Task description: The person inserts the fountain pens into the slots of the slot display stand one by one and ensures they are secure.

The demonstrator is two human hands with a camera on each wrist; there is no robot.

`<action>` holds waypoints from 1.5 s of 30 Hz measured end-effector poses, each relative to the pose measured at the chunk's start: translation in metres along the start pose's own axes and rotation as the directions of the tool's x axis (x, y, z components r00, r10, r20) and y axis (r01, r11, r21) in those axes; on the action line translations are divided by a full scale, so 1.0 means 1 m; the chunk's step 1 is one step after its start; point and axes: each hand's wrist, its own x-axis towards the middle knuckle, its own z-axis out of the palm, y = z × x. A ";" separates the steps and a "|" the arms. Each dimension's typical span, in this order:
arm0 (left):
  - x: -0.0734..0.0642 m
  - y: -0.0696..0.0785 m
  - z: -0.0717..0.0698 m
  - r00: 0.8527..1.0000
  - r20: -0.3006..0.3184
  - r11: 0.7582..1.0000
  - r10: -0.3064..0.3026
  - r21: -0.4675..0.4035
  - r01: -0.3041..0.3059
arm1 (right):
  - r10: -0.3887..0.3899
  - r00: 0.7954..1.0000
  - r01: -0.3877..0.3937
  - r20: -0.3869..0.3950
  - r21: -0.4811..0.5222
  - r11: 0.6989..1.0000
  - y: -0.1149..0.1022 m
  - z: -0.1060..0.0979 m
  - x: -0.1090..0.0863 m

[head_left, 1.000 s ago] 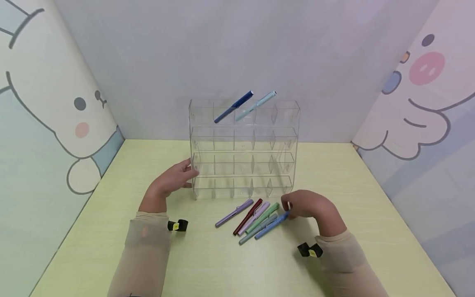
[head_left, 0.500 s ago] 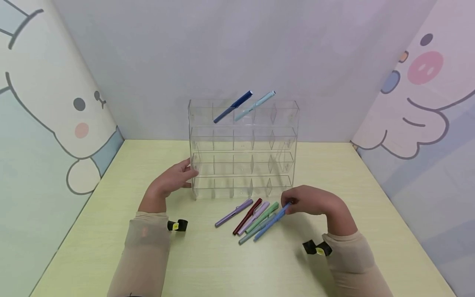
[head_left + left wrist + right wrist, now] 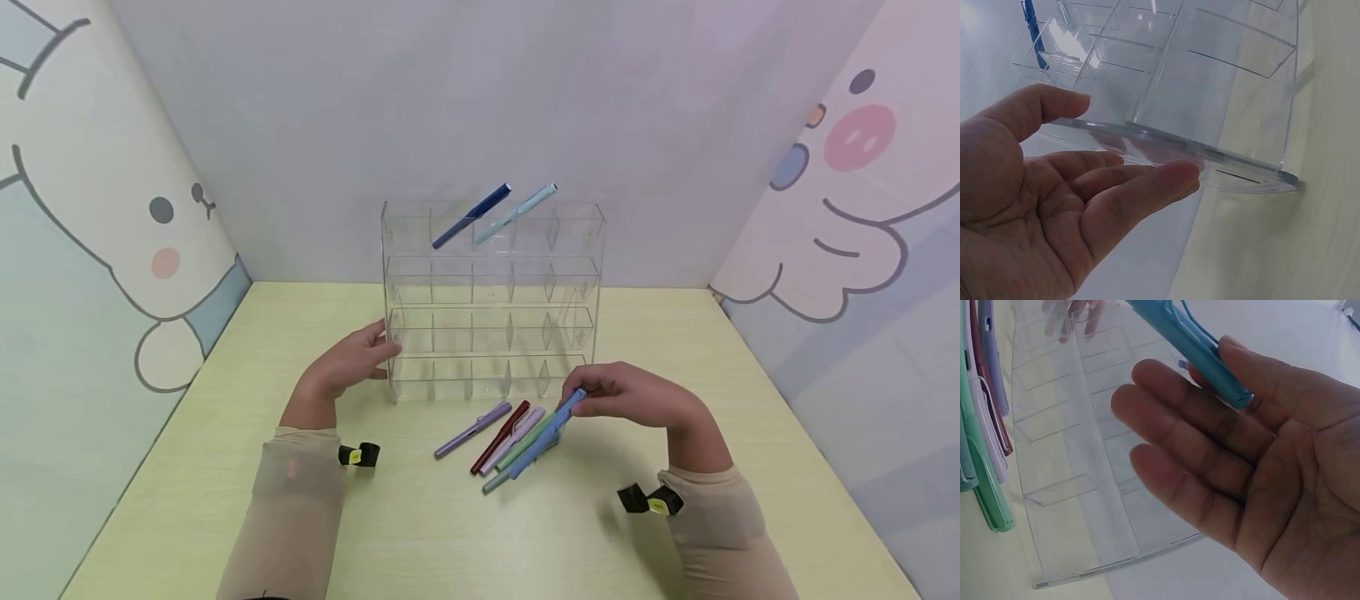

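A clear tiered display rack (image 3: 491, 333) stands on the table. My left hand (image 3: 352, 360) holds it by the left side panel; in the left wrist view the thumb and fingers (image 3: 1141, 194) lie on either side of the panel's edge. Between thumb and index finger of my right hand (image 3: 633, 396) a blue pen (image 3: 1194, 353) is pinched near one end, tilted, overlapping the other pens in the head view. Under and left of it lie a grey-green pen (image 3: 497, 482), a green pen (image 3: 525, 446), a lilac pen (image 3: 512, 442), a dark red pen (image 3: 500, 438) and a purple pen (image 3: 472, 431).
On the rack's top tier a dark blue pen (image 3: 472, 216) and a light blue pen (image 3: 517, 213) lean diagonally in separate compartments. A pale wall (image 3: 480, 100) rises behind the table (image 3: 420, 533). Side walls with cartoon animals flank it.
My right hand has taken hold of the blue pen's upper end and raised it from the table, moving slightly up toward the rack. The left hand and the rack stay put.
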 end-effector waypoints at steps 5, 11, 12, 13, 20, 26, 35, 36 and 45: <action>0.001 0.000 0.000 1.000 0.003 1.000 0.007 -0.003 -0.007 | -0.064 0.998 0.067 -0.029 0.114 0.991 -0.001 -0.001 0.000; 0.001 0.000 0.000 1.000 0.004 1.000 0.009 -0.004 -0.009 | -0.124 0.987 0.142 -0.105 0.194 0.971 -0.003 -0.002 -0.001; 0.001 0.000 0.000 1.000 0.005 1.000 0.009 -0.002 -0.009 | -0.133 0.984 0.156 -0.118 0.209 0.965 -0.004 -0.002 -0.001; 0.000 0.000 0.000 1.000 0.004 1.000 0.006 -0.001 -0.006 | -0.143 0.981 0.170 -0.131 0.225 0.960 -0.004 -0.002 -0.001; 0.000 0.000 0.000 1.000 0.000 1.000 -0.005 0.000 0.005 | -0.244 0.943 0.311 -0.226 0.347 0.885 -0.004 -0.003 -0.001; 0.000 0.000 0.000 1.000 -0.002 1.000 -0.014 0.002 0.014 | -0.358 0.876 0.466 -0.324 0.375 0.801 -0.003 -0.004 0.001; 0.000 -0.001 0.000 1.000 -0.005 1.000 -0.017 0.006 0.017 | -0.365 0.800 0.577 -0.476 0.447 0.683 -0.006 -0.003 0.003; 0.000 -0.001 0.000 1.000 -0.008 1.000 -0.020 0.006 0.020 | -0.360 0.793 0.586 -0.491 0.454 0.671 -0.006 -0.003 0.003; 0.000 0.001 0.000 1.000 -0.003 1.000 -0.013 0.003 0.013 | -0.328 0.727 0.664 -0.603 0.495 0.561 -0.009 -0.005 0.007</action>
